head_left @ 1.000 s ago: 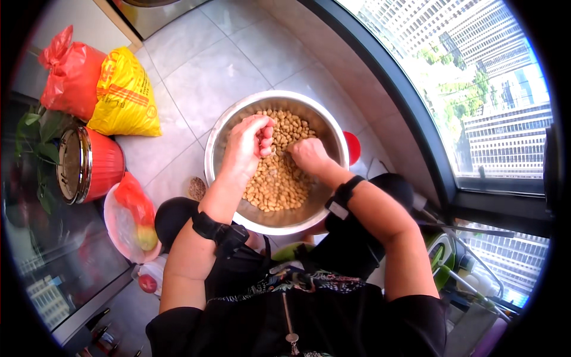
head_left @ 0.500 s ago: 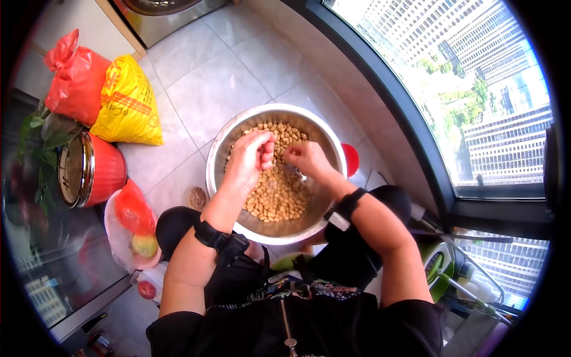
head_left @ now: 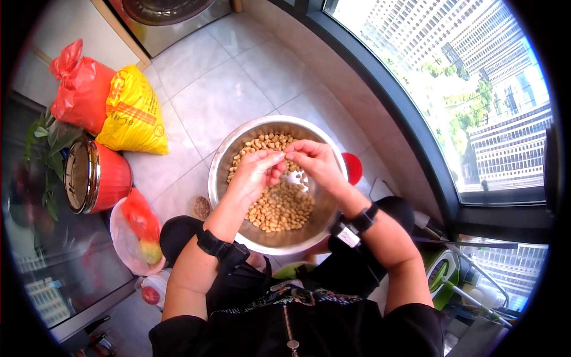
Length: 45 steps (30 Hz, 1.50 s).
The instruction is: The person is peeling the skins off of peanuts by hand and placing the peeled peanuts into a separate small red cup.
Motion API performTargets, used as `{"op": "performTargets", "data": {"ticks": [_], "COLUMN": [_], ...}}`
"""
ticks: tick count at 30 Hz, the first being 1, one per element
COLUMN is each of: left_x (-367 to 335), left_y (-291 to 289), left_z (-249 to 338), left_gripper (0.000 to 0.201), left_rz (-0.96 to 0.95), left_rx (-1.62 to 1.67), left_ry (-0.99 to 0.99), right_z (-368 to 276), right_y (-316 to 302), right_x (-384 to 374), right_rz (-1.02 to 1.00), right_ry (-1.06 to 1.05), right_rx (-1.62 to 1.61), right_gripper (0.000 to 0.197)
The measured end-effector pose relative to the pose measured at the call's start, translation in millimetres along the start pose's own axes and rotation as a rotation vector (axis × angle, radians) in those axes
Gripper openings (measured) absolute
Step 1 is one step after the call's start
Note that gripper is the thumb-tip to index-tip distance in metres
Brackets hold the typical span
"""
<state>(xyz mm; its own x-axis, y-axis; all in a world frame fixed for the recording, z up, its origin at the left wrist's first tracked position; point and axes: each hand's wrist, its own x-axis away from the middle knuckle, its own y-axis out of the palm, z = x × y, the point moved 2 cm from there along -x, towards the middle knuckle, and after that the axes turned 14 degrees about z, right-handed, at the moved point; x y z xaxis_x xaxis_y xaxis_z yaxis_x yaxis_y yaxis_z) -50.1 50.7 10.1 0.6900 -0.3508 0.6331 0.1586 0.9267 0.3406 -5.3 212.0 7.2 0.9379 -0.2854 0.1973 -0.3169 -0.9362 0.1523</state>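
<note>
A wide steel basin (head_left: 324, 229) stands between my knees, with many unshelled peanuts (head_left: 279, 208) spread over its bottom. Above them my two hands meet at the fingertips. My left hand (head_left: 256, 172) is closed, its fingers curled in and its thumb and forefinger pinched together. Thumb and fingers of my right hand (head_left: 315, 163) pinch from the other side. Between the fingertips is a small tan peanut (head_left: 285, 155), mostly covered by the fingers. Anything inside my left palm is hidden. Bare shiny metal shows among the peanuts below my right hand.
A small container of reddish-brown bits (head_left: 201, 207) sits left of the basin, and a red round object (head_left: 353, 168) shows behind its right rim. Further left are a red bag (head_left: 83, 89), a yellow bag (head_left: 134, 113), a red pot (head_left: 110, 175) and a pink basin (head_left: 122, 244).
My right hand has come up and left from over the peanuts to meet my left hand at the fingertips. The view has shifted slightly.
</note>
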Motion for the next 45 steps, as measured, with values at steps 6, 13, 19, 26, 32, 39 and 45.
{"op": "performTargets", "data": {"ticks": [6, 13, 19, 26, 32, 39, 45], "left_x": [-4, -2, -3, 1, 1, 4, 4], "left_y": [-4, -4, -6, -4, -1, -1, -1], "left_z": [-4, -5, -5, 1, -1, 1, -1], "left_gripper": [0.012, 0.017, 0.013, 0.010, 0.012, 0.011, 0.011], "left_rz": [-0.048, -0.097, -0.135, -0.118, -0.075, -0.042, -0.071], "left_rx": [0.064, 0.065, 0.124, 0.157, 0.156, 0.097, 0.148], "left_ry": [-0.038, -0.047, -0.137, -0.066, 0.016, 0.091, 0.075], "right_z": [-7, -8, -4, -12, -11, -17, -12], "right_y": [2, 6, 5, 4, 5, 11, 7], "right_x": [0, 4, 6, 8, 8, 10, 11], "right_rz": [-0.025, -0.066, -0.068, -0.053, 0.006, 0.021, 0.037], "right_ry": [-0.130, -0.128, -0.083, 0.180, 0.121, -0.101, 0.152], "right_rx": [0.186, 0.161, 0.028, -0.160, -0.073, -0.044, -0.119], "right_gripper": [0.009, 0.008, 0.008, 0.011, 0.013, 0.013, 0.011]}}
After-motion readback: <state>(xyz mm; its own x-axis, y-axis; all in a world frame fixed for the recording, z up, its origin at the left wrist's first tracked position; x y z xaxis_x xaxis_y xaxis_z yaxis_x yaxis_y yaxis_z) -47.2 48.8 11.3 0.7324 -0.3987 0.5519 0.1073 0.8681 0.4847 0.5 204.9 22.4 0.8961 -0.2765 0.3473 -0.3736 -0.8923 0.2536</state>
